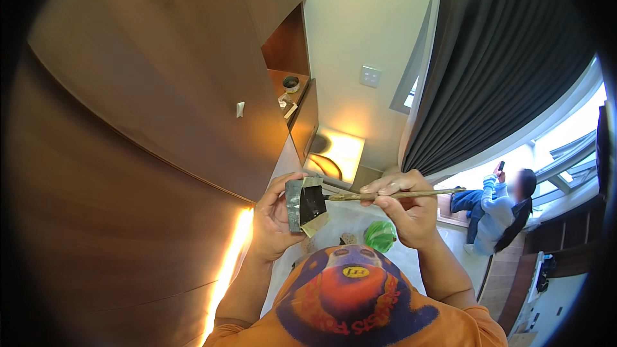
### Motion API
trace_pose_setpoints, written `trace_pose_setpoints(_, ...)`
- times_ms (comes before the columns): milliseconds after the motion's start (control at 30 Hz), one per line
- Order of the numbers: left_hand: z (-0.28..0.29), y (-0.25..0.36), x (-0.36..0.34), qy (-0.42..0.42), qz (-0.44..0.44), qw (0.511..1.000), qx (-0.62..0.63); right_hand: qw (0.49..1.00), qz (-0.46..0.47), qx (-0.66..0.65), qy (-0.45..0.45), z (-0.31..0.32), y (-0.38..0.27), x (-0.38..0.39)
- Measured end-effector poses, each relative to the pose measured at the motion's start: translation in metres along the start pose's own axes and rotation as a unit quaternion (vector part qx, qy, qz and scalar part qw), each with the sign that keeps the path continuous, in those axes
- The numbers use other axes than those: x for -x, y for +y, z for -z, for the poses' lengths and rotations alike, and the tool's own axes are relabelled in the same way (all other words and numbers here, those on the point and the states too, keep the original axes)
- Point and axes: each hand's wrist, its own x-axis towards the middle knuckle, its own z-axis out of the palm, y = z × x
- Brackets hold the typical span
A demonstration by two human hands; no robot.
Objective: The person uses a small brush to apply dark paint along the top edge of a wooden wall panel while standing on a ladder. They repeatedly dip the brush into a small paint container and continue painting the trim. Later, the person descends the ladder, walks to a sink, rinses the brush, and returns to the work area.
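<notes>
My left hand (272, 218) is wrapped round a small grey block-like piece (294, 207) in front of my chest. Strips of beige masking tape (315, 225) border a glossy black patch (312, 202) on its face. Between the fingers and thumb of my right hand (411, 209) lies a slender paintbrush (350, 197), roughly level. The brush's dark tip points left and meets, or nearly meets, the edge of the black patch; I cannot tell which. Below the brush, a green rounded bundle (380, 236) sits on a pale surface.
Tall brown cabinet doors (173, 83) rise on the left, with a small white knob (240, 109). An open shelf (276, 78) carries a small round container (291, 84). Ahead glows a lit panel (350, 148). A dark curtain (488, 71) hangs right; a person (495, 212) sits by the window holding a phone.
</notes>
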Motion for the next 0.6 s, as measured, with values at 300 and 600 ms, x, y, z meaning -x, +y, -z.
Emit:
trace_pose_setpoints(300,-0.050,-0.005,-0.005,-0.008,-0.024,0.999,-0.043,0.997,0.014,0.075,-0.024,0.055,-0.011,0.009)
trace_pose_setpoints(600,-0.071,-0.023,0.001,0.019,-0.016,0.999,-0.026,0.999,-0.003,0.045,-0.006,0.081,-0.013,0.013)
